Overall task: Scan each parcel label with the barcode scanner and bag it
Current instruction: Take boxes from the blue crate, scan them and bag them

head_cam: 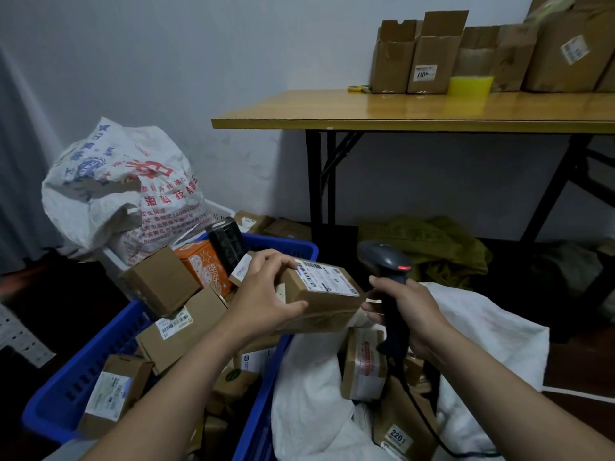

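Left hand (266, 294) clamps 1 small parcel (319, 296) by its end above the blue crate (100, 354), right hand (404, 314) wrapped on scanner (387, 271); box looks light, stiff.

Showing matt cardboard on the parcel (324, 307), plastic on the crate (286, 248) beside it, glossy wood on the table (416, 109) beyond it.
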